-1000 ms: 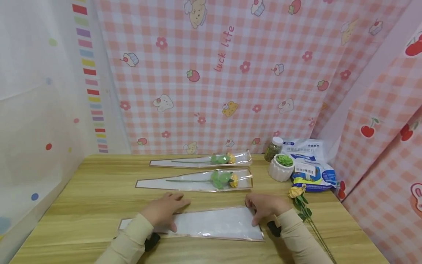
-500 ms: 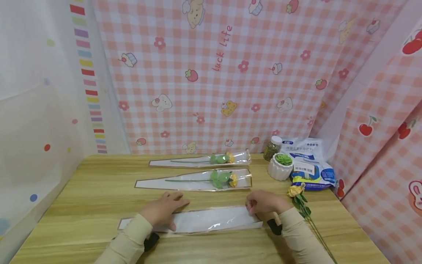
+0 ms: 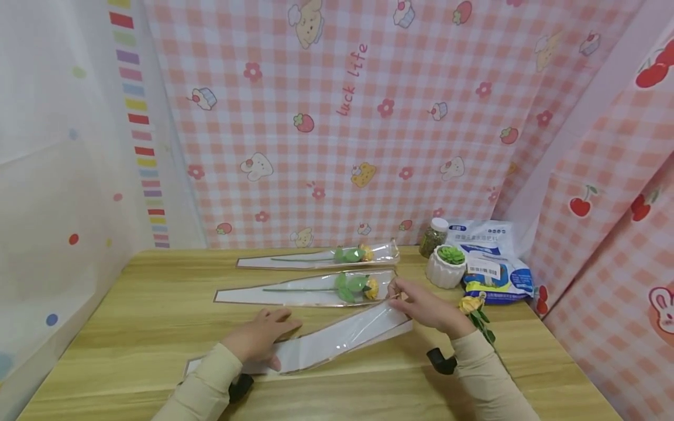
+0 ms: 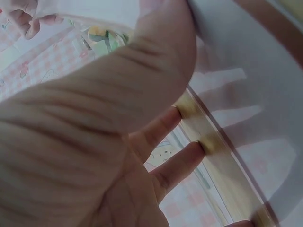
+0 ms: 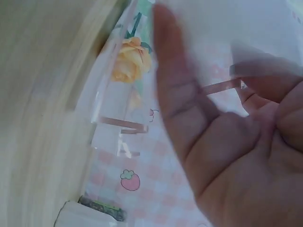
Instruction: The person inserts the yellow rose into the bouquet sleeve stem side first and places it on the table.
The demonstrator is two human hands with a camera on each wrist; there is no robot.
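Observation:
A long tapered flower sleeve (image 3: pixel 332 342), white with a brown border and a clear front, lies across the near middle of the table in the head view. On its narrower left part rests my left hand (image 3: pixel 260 339), thumb on the sleeve and fingers spread past its far edge. My right hand (image 3: pixel 423 305) pinches the wide end at its far corner and holds that end raised off the table. In the right wrist view, part of the sleeve is blurred behind the thumb. A loose yellow rose (image 3: pixel 470 304) lies beside my right wrist, its stem mostly hidden by the forearm.
Two sleeved yellow roses lie farther back: a nearer sleeve (image 3: pixel 305 297) and a farther sleeve (image 3: pixel 295 263). At the back right stand a white succulent pot (image 3: pixel 445 275), a lidded jar (image 3: pixel 434 241) and plastic bags (image 3: pixel 497 280). A checked curtain (image 3: pixel 326 140) hangs behind the table.
My right hand has lifted the sleeve's wide end and moved it away from me, toward the nearer wrapped rose. The sleeve now bends upward there. My left hand has stayed in place.

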